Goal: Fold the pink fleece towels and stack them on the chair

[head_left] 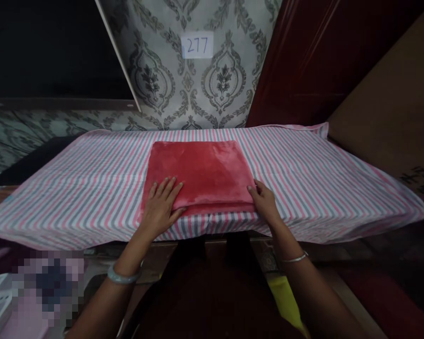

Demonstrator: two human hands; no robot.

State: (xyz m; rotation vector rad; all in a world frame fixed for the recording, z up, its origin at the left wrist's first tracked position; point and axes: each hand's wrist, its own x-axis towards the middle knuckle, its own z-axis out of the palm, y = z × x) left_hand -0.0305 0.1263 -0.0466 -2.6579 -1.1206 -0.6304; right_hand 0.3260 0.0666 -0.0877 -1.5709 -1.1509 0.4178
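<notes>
Where the folded red cloth [201, 167] lies on the striped cloth [300, 174], the left hand [160, 202] rests flat, fingers spread; light, even pressure there should hold the layers square while the near edge is trued. The right hand [265, 200] touches the right edge, its fingers partly hidden, so a clamped grip cannot be confirmed; nor can the layer count.

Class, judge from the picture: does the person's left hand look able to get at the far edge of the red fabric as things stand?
Probably yes: the left hand rests on the red fabric, and no object shows between its fingertips and the far edge.
</notes>
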